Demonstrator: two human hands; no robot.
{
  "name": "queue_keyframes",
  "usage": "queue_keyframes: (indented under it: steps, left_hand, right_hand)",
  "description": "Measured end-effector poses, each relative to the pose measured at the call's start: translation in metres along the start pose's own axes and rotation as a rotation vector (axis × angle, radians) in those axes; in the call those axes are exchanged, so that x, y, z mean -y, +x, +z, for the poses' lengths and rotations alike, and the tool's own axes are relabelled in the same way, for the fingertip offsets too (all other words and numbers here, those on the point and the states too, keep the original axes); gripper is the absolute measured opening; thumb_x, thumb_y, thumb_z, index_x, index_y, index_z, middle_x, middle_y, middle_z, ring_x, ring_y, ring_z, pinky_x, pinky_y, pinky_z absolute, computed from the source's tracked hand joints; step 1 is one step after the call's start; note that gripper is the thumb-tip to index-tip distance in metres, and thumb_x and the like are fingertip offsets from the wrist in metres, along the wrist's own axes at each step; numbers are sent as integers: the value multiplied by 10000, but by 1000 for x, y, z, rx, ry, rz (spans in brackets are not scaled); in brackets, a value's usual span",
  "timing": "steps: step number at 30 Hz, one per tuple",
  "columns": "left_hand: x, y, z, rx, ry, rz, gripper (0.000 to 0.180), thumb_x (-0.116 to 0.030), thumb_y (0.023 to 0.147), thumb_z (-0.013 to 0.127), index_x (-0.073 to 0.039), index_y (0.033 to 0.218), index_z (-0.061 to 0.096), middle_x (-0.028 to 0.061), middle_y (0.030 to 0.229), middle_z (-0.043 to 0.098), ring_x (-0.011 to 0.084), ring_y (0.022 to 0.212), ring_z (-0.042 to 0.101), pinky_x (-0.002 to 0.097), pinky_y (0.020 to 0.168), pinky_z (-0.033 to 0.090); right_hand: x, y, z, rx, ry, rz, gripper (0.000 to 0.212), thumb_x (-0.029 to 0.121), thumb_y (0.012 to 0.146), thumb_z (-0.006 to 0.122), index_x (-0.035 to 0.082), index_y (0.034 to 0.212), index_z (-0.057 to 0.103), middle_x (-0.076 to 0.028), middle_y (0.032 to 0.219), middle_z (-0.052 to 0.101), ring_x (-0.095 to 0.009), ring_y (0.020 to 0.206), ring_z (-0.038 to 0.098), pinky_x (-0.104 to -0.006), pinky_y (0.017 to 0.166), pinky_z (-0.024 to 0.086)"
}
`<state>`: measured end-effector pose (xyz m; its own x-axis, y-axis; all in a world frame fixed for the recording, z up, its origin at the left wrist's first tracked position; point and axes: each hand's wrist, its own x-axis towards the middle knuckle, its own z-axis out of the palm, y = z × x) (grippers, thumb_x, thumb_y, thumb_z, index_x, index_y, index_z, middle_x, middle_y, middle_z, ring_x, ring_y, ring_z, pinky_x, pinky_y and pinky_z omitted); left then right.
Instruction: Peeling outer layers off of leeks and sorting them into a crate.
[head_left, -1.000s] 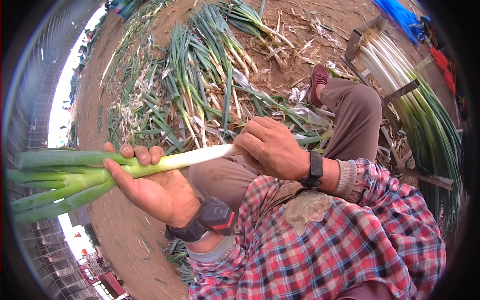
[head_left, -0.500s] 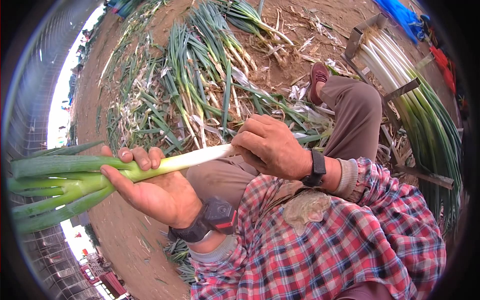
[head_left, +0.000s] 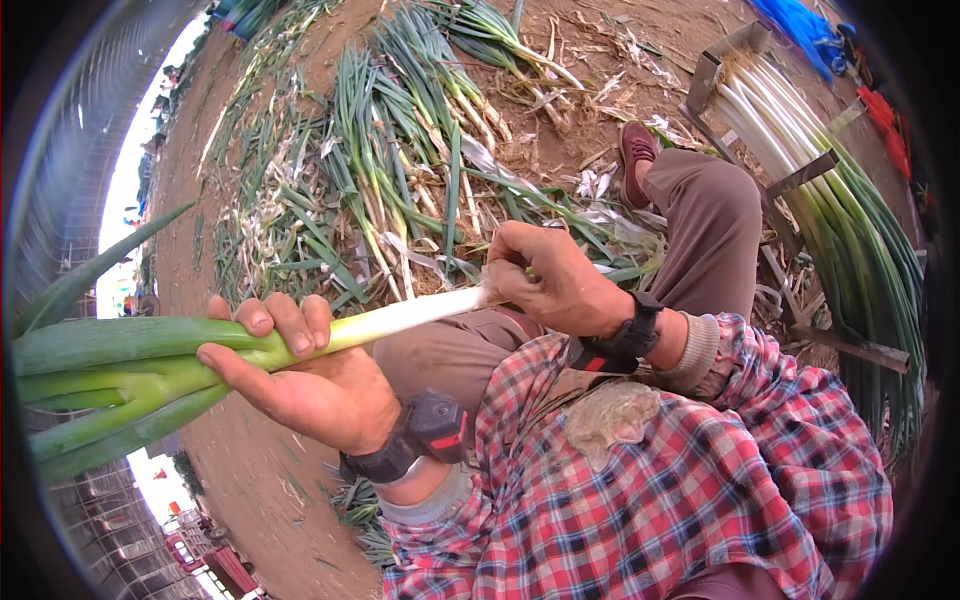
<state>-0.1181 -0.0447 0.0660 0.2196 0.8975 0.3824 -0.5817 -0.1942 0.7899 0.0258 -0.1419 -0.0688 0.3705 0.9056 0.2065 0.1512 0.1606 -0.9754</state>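
A long green onion (head_left: 400, 316) lies across in front of me, its green leaves to the left and its white shaft to the right. My left hand (head_left: 310, 375) is wrapped round the pale green part, palm up, with the thumb along the near side. At the root end of the white shaft, my right hand (head_left: 555, 280) is closed in a pinch, its fingers partly hiding the tip. The left ends of the leaves run out to the picture's rim.
Untrimmed green onions (head_left: 385, 140) lie in piles on the soil ahead, among peeled leaf scraps (head_left: 270, 240). At the right, a metal rack (head_left: 805, 178) holds a bundle of cleaned green onions (head_left: 850, 235). My shoe (head_left: 637, 160) rests near the rack; a blue sheet (head_left: 805, 35) lies beyond.
My right hand has turned and shifted slightly right and up, still at the root end. The leaves on the left have swung, one now pointing up; my left hand keeps its hold.
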Motion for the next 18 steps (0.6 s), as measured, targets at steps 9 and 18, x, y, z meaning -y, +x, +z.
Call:
queue_keyframes:
  steps: [9,18]
  left_hand:
    - [-2,4,-8,-24,-99,15,273,-327,1006,472,-67,1088,474,8,806,478,87,593,415,228,516,363]
    - [-15,8,-28,-92,34,50,286,-331,1003,480,-61,1095,478,11,805,474,89,589,409,234,527,366]
  right_hand:
    - [10,-4,-4,71,-66,-262,171,112,864,674,13,938,556,-66,867,559,-161,772,576,-322,721,507]
    - [-16,2,-42,-163,902,324,161,175,964,532,21,915,531,-29,786,558,-127,575,576,-272,566,508]
